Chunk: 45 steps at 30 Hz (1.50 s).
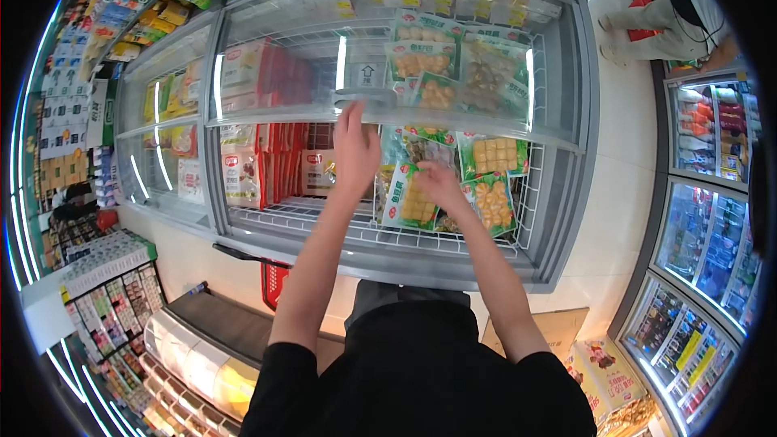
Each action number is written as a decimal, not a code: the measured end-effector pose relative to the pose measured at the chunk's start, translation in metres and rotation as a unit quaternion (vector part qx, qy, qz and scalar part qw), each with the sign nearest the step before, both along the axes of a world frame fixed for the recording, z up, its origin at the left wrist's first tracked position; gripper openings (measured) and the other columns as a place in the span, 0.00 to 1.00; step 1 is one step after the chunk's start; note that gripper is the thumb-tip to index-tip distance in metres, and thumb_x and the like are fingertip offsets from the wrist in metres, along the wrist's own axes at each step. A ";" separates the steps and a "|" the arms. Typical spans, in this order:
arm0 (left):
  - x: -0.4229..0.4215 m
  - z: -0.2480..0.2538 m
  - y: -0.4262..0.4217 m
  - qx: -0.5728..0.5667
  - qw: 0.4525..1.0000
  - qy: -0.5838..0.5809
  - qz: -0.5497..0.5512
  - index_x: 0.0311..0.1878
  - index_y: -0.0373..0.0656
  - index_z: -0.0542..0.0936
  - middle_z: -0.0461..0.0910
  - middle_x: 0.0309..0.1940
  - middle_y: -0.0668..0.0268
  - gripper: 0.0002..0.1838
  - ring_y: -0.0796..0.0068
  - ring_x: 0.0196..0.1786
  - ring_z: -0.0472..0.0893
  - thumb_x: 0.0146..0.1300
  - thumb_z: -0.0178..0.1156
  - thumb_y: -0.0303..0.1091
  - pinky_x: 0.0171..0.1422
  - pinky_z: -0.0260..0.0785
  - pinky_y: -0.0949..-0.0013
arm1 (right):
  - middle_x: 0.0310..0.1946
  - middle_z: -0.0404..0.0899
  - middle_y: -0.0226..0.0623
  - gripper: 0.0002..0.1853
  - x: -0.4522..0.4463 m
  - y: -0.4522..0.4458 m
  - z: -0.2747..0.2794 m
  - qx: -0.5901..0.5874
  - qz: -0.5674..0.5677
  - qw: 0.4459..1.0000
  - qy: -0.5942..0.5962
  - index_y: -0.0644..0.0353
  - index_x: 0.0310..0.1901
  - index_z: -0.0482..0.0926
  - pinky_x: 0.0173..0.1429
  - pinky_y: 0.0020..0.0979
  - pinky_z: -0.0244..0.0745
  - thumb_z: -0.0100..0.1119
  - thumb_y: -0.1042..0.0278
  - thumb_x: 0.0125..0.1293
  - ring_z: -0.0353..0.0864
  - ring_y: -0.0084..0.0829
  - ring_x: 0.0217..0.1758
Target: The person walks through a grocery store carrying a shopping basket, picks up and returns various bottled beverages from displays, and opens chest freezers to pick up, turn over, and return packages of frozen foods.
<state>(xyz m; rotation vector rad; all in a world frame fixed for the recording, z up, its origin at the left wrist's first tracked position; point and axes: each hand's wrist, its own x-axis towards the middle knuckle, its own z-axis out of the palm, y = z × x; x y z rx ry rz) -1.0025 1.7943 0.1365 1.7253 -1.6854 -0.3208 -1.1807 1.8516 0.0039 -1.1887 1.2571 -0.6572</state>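
Note:
My left hand (357, 150) reaches up to the front edge of the sliding glass lid (291, 105), its fingertips at the lid's handle (362, 100). The fingers are stretched out and slightly blurred. Over the open part of the chest freezer, my right hand (443, 188) has its fingers curled at the upper edge of a bag of yellow tofu-like cubes (417, 204). The fingertips partly hide the bag's top. Beside it lie another bag of cubes (494, 155) and a bag of lobed yellow pieces (492, 204).
Red packets (279, 163) stand in rows in the freezer's left part, behind a white wire basket rim (324, 231). More bags (425, 61) lie under the glass. A red shopping basket (275, 284) is below the freezer. Another person's legs (647, 32) show at upper right.

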 end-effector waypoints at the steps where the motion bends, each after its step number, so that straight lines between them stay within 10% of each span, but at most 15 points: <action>1: 0.001 0.001 -0.020 -0.045 0.998 -0.050 -0.015 0.53 0.36 0.72 0.72 0.50 0.51 0.19 0.47 0.55 0.69 0.56 0.52 0.24 0.61 0.61 0.56 | 0.27 0.79 0.37 0.18 0.008 0.009 0.004 -0.002 0.000 1.000 -0.002 0.65 0.49 0.75 0.34 0.28 0.74 0.60 0.63 0.60 0.78 0.26 0.28; 10: 0.018 -0.033 -0.036 0.046 0.984 -0.158 -0.064 0.42 0.37 0.76 0.73 0.39 0.53 0.14 0.50 0.47 0.70 0.48 0.53 0.23 0.54 0.64 0.54 | 0.34 0.80 0.44 0.15 0.039 -0.004 0.093 -0.080 -0.017 0.996 -0.026 0.64 0.47 0.75 0.44 0.35 0.76 0.58 0.66 0.60 0.81 0.41 0.37; 15: 0.022 -0.034 0.024 0.076 0.984 -0.153 -0.058 0.39 0.36 0.75 0.72 0.38 0.52 0.12 0.49 0.46 0.70 0.48 0.52 0.22 0.51 0.65 0.54 | 0.51 0.69 0.51 0.20 0.058 0.000 0.113 -0.333 -0.037 0.937 0.099 0.66 0.51 0.70 0.58 0.42 0.68 0.54 0.75 0.55 0.69 0.49 0.55; 34: 0.070 -0.073 0.254 0.092 0.985 -0.010 -0.147 0.41 0.38 0.78 0.77 0.37 0.54 0.14 0.52 0.46 0.74 0.48 0.54 0.25 0.52 0.67 0.56 | 0.52 0.70 0.48 0.29 0.111 0.204 0.054 -0.316 0.155 0.863 0.362 0.66 0.55 0.67 0.60 0.45 0.60 0.57 0.76 0.46 0.66 0.49 0.57; 38: 0.112 -0.059 0.298 0.053 0.988 0.111 -0.092 0.45 0.40 0.78 0.77 0.39 0.53 0.15 0.53 0.46 0.75 0.51 0.54 0.25 0.53 0.68 0.58 | 0.54 0.67 0.52 0.29 0.119 0.220 0.061 -0.283 0.171 0.857 0.395 0.67 0.57 0.66 0.62 0.45 0.61 0.55 0.76 0.48 0.66 0.51 0.57; 45: 0.311 -0.072 0.357 0.039 0.906 0.248 0.340 0.50 0.36 0.75 0.79 0.41 0.51 0.16 0.56 0.45 0.79 0.59 0.52 0.31 0.50 0.70 0.62 | 0.63 0.59 0.57 0.31 0.118 0.235 0.063 -0.250 0.122 0.890 0.361 0.69 0.61 0.61 0.68 0.41 0.58 0.54 0.73 0.53 0.59 0.54 0.66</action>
